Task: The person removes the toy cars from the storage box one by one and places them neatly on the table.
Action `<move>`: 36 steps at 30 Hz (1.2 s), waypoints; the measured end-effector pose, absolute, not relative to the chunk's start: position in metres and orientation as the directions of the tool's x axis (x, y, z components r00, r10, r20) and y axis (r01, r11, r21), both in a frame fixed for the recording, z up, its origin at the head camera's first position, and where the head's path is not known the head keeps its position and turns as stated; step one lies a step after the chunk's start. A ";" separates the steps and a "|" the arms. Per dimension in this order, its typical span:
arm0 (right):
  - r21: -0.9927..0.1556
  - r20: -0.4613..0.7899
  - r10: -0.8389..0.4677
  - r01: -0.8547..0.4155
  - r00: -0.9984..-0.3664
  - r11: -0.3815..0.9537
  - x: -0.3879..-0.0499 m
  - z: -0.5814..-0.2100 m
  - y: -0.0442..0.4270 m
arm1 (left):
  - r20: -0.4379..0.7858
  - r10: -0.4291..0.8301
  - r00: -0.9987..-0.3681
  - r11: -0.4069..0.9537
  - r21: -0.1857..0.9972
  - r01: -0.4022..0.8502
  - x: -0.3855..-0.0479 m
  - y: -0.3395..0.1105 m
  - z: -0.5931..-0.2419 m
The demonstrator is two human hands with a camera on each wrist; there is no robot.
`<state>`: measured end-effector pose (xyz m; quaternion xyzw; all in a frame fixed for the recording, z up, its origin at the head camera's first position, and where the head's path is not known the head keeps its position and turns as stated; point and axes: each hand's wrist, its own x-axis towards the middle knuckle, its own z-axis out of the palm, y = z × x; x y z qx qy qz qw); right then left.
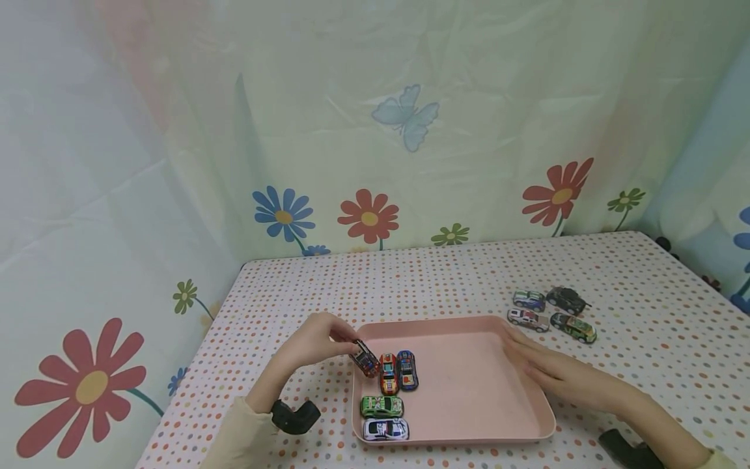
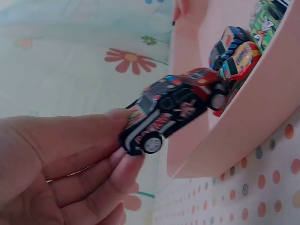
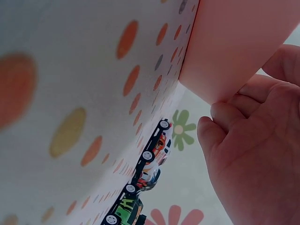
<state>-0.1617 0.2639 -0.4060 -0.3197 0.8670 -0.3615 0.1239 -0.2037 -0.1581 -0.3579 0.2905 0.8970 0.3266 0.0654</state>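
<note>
My left hand [image 1: 319, 340] pinches a black toy car [image 2: 171, 105] between thumb and fingers. The car is tilted over the left wall of the pink tray [image 1: 463, 391], its red end pointing into the tray. Inside, by that wall, a red and yellow toy car [image 1: 388, 374] stands beside a blue toy car [image 1: 407, 370]. Nearer the front are a green toy car [image 1: 382, 406] and a white toy car [image 1: 385, 429]. My right hand [image 1: 553, 371] rests with extended fingers against the tray's right rim; its palm shows in the right wrist view.
Beyond the tray's right back corner stand a white and red car [image 1: 528, 319], a blue and green car [image 1: 529, 300], a black vehicle [image 1: 567, 299] and a dark green patterned car [image 1: 574, 327]. They sit on a dotted tablecloth [image 1: 305, 293]. A flowered curtain [image 1: 469, 130] hangs behind.
</note>
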 end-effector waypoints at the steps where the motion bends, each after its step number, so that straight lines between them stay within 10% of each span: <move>1: -0.707 0.014 -0.644 -0.463 -0.765 0.534 -0.162 -0.406 0.264 | 0.079 0.539 -0.839 0.616 0.643 0.456 -0.204 -0.161 -0.358; 13: -0.750 0.065 -0.702 -0.499 -0.709 0.435 -0.167 -0.408 0.274 | 0.038 0.267 -0.963 0.464 0.871 0.163 -0.217 -0.191 -0.368; 36: -0.743 0.076 -0.700 -0.508 -0.710 0.435 -0.166 -0.407 0.273 | -0.173 -0.041 -0.984 0.480 0.860 -0.172 -0.226 -0.227 -0.409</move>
